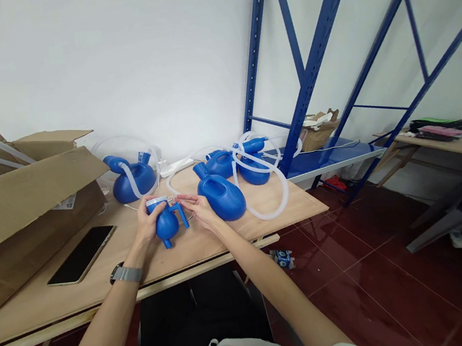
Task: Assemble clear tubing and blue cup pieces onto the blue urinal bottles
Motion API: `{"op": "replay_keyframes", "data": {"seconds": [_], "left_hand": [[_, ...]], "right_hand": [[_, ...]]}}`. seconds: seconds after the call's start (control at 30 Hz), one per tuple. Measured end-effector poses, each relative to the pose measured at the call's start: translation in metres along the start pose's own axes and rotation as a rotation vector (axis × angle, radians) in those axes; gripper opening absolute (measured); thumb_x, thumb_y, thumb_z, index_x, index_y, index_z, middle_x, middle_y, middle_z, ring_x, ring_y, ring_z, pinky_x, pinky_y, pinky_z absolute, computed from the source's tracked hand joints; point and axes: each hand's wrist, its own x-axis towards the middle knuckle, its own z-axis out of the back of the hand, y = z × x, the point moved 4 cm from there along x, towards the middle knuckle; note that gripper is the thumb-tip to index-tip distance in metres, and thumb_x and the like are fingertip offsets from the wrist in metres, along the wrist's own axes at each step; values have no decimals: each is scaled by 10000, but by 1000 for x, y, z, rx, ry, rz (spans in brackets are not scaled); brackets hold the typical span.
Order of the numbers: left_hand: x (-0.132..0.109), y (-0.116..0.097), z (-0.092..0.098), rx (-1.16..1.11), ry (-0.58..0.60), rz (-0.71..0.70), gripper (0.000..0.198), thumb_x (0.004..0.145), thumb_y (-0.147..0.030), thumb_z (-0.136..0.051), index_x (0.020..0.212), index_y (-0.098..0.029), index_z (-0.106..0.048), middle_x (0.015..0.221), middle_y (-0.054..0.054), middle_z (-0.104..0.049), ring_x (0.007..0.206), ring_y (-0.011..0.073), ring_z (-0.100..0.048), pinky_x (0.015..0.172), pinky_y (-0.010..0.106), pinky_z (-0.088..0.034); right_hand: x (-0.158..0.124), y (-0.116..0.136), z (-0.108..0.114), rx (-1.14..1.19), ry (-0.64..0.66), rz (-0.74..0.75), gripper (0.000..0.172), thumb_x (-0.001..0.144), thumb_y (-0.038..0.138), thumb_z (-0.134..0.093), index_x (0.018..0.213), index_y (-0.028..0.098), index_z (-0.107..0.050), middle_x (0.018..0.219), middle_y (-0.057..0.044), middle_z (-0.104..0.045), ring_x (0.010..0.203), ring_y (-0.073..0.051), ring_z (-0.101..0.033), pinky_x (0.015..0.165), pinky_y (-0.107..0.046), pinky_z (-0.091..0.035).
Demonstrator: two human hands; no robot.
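Note:
My left hand (146, 220) is wrapped round a small blue plastic bottle (166, 223) with a handle and a clear rim, held just above the wooden table (100, 283). My right hand (198, 209) touches the bottle's handle side with its fingers pinched near a thin clear tube. A larger blue bottle (221, 196) lies right beside my right hand. A watch sits on my left wrist.
More blue bottles (132, 178) with clear hoses (265, 191) lie at the table's back. An open cardboard box (12, 209) stands at the left, a black phone (81, 254) beside it. A blue metal rack (307, 76) stands on the red tiled floor to the right.

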Motion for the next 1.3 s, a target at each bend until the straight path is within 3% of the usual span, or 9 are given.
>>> {"op": "replay_keyframes", "data": {"seconds": [0.3,0.57,0.67,0.9,1.1,1.3], "left_hand": [[0,-1,-2,83,39,-50,401,673,-460,-858,887,-227,-612,839,7,-645,766,184,-634,687,280,-562],[-6,2,-10,-3,98,75,490,669,-464,-867,956,-230,-547,835,-14,-648,697,183,-682,628,295,-591],[-7,-1,-11,-42,75,99,495,642,-455,-877,942,-232,-552,812,-16,-654,670,185,-684,609,302,-598],[-8,-4,-12,-65,36,128,493,612,-461,-883,900,-228,-558,779,-20,-653,647,190,-683,592,317,-606],[-8,-3,-10,-31,30,100,469,626,-473,-879,888,-226,-579,761,-18,-640,661,195,-681,581,301,-586],[-6,1,-10,-54,52,125,457,631,-459,-869,895,-222,-580,775,-10,-658,668,200,-684,594,311,-589]], "right_hand": [[5,-6,5,-165,-126,133,409,673,454,-933,904,176,-742,929,-90,-828,916,-243,-802,953,-390,-628],[7,-10,2,-328,-125,268,287,766,425,-852,884,194,-730,1020,-82,-792,1000,-234,-772,983,-370,-610],[7,-9,2,-269,-138,219,310,725,410,-891,879,194,-730,981,-72,-787,970,-223,-764,960,-357,-611],[-1,-2,-4,-154,-17,108,343,717,460,-912,870,201,-748,971,-68,-814,1002,-232,-762,974,-364,-598],[-2,-1,-6,-135,-33,81,335,748,480,-885,833,196,-729,912,-66,-802,942,-227,-766,901,-347,-610],[-1,0,-8,-157,-65,105,398,676,510,-924,804,197,-715,872,-64,-800,895,-228,-754,871,-352,-617]]}}
